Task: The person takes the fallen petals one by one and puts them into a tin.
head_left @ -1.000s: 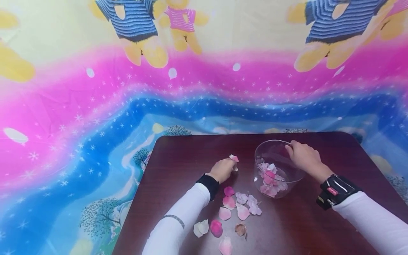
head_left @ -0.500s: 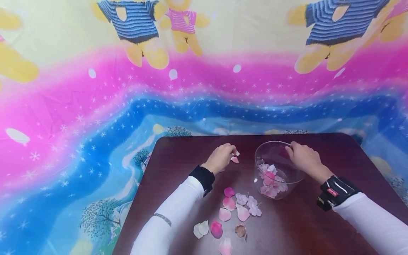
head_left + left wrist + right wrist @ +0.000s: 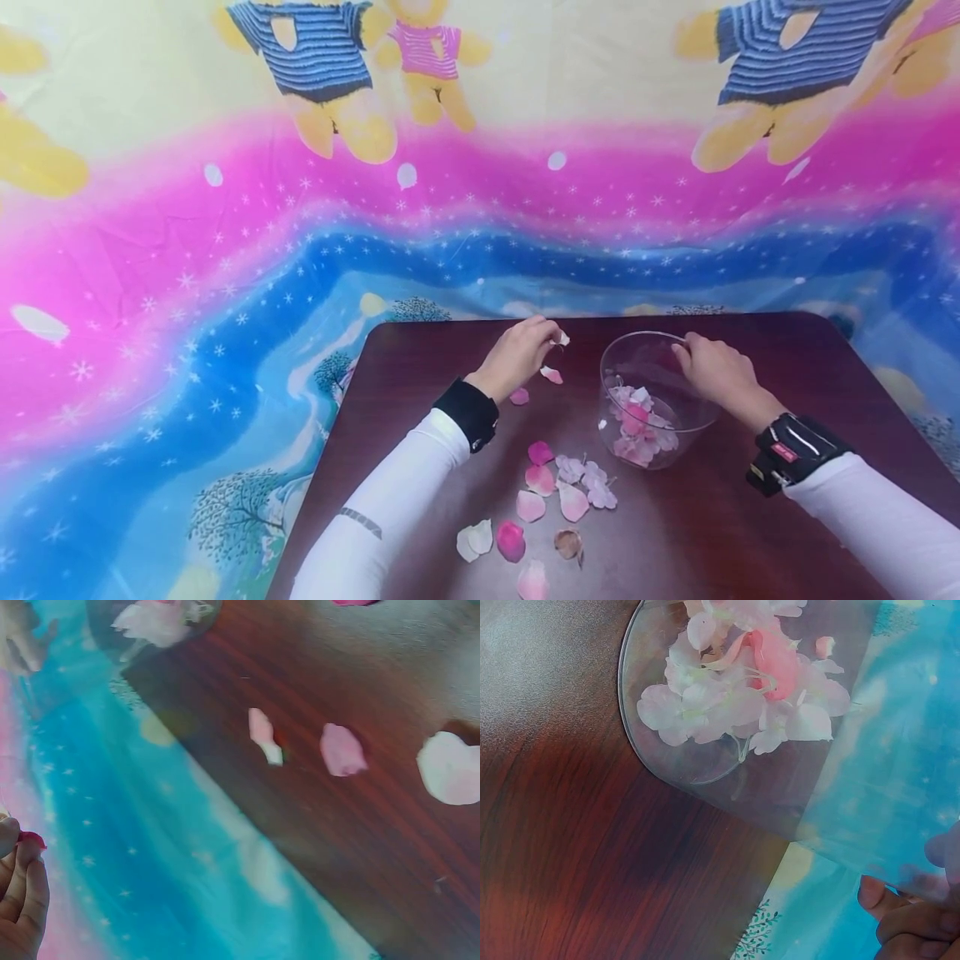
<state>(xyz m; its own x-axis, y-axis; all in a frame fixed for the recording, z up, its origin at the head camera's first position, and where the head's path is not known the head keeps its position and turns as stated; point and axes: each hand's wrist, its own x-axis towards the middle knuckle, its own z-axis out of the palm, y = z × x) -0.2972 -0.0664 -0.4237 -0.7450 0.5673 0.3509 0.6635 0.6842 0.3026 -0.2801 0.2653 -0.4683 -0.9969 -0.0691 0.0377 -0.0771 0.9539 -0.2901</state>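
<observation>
The left hand [image 3: 517,354] is over the far part of the table [image 3: 675,533], left of the bowl. Its thumb and fingers pinch a small petal [image 3: 564,339]. It looks white in the head view but deep pink in the left wrist view, so I can't tell if there is more than one. The right hand [image 3: 716,371] grips the far right side of the clear bowl [image 3: 690,415], with fingers bent round its rim. Pink and white flowers [image 3: 636,421] lie inside.

A pink-and-white petal [image 3: 552,376] and a pink petal [image 3: 519,397] lie close below the left hand. More loose petals [image 3: 511,542] and some pale flowers [image 3: 587,481] are nearer.

I think the step now is picking up petals while the bowl is held steady. The next move seems to need a soft pinch, going right and over the rim, then letting go.
</observation>
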